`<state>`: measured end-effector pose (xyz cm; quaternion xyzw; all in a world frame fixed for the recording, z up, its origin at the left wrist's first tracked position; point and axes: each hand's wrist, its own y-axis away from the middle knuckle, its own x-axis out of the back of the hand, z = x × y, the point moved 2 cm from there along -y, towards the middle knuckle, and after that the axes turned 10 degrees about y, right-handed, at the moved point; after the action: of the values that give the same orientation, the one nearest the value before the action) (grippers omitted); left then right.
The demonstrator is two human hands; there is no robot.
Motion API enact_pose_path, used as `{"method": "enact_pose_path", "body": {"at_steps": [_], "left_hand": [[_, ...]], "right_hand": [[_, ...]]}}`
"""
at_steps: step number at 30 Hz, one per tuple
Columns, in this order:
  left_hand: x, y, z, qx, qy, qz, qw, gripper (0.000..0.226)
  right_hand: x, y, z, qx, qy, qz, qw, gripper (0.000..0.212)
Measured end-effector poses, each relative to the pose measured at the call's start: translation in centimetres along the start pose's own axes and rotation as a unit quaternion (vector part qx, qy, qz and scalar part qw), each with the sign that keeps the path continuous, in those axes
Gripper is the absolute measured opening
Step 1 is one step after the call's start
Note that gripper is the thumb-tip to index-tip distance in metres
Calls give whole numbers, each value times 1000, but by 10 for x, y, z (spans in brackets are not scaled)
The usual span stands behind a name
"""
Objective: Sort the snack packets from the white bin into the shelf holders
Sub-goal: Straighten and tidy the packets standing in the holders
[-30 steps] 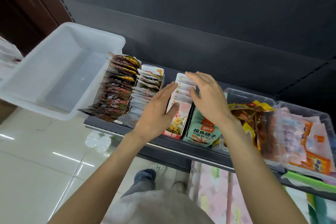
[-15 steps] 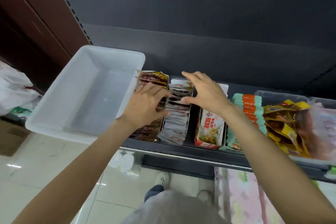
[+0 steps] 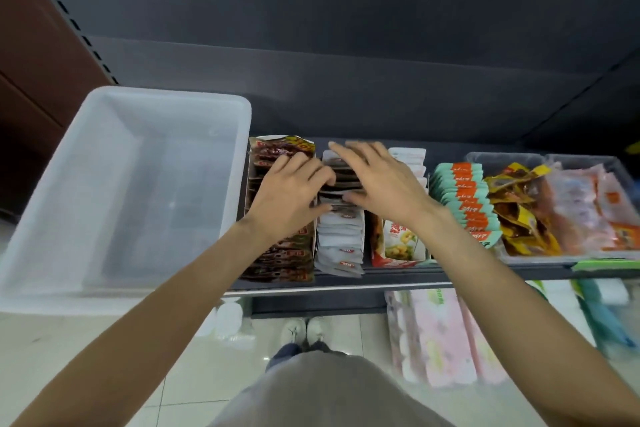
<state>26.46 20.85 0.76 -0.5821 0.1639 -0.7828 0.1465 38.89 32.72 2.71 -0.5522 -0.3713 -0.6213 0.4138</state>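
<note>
Both hands sit over the row of white packets [image 3: 341,239] standing in the second shelf holder. The left hand [image 3: 289,196] has its fingers bent, their tips touching the left edge of the row; the right hand [image 3: 382,180] is spread flat over the top of it — neither plainly grips a packet. The white bin [image 3: 104,191] lies left of the holders. Dark red packets [image 3: 280,255] fill the leftmost holder; teal-and-orange packets [image 3: 464,198] stand further right.

White shoes [image 3: 306,329] on tiled floor [image 3: 86,350]; pink wrapped packs [image 3: 440,336] below shelf.
</note>
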Motion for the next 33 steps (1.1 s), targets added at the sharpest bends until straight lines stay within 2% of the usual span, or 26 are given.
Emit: {"method": "enact_pose_path", "body": {"at_steps": [5, 9, 13, 15, 17, 20, 22, 25, 27, 30, 33], "left_hand": [[3, 4, 5, -36, -12, -17, 999, 40], [0, 4, 9, -79, -51, -61, 994, 47], [-6, -2, 12, -125, -71, -41, 989, 28], [-9, -3, 13, -128, -68, -24, 989, 17], [-10, -5, 11, -114, -69, 6, 991, 21], [-8, -11, 9, -97, -60, 42, 993, 22], [-6, -13, 9, -92, -49, 65, 992, 17], [-4, -10, 11, -90, -33, 80, 992, 9], [-2, -1, 14, -112, -26, 62, 991, 11], [-3, 12, 20, -154, -44, -31, 987, 35], [-10, 19, 19, -127, -90, -111, 982, 58]], "right_hand": [[4, -12, 14, 0, -85, 30, 996, 54], [-3, -12, 17, 17, -102, 33, 994, 47], [-4, -13, 21, 21, -126, 26, 992, 45], [-4, -13, 22, 31, -132, 15, 991, 46], [-3, -11, 23, 46, -146, -14, 988, 50], [-3, -2, 22, 72, -132, -73, 986, 73], [-6, 0, 17, 78, -76, -70, 992, 91], [-14, 0, 11, 67, -46, -27, 996, 86], [-16, -1, 12, 64, -53, -13, 996, 80], [-16, -2, 15, 67, -50, -12, 996, 79], [-14, -5, 16, 72, -50, -16, 996, 80]]}}
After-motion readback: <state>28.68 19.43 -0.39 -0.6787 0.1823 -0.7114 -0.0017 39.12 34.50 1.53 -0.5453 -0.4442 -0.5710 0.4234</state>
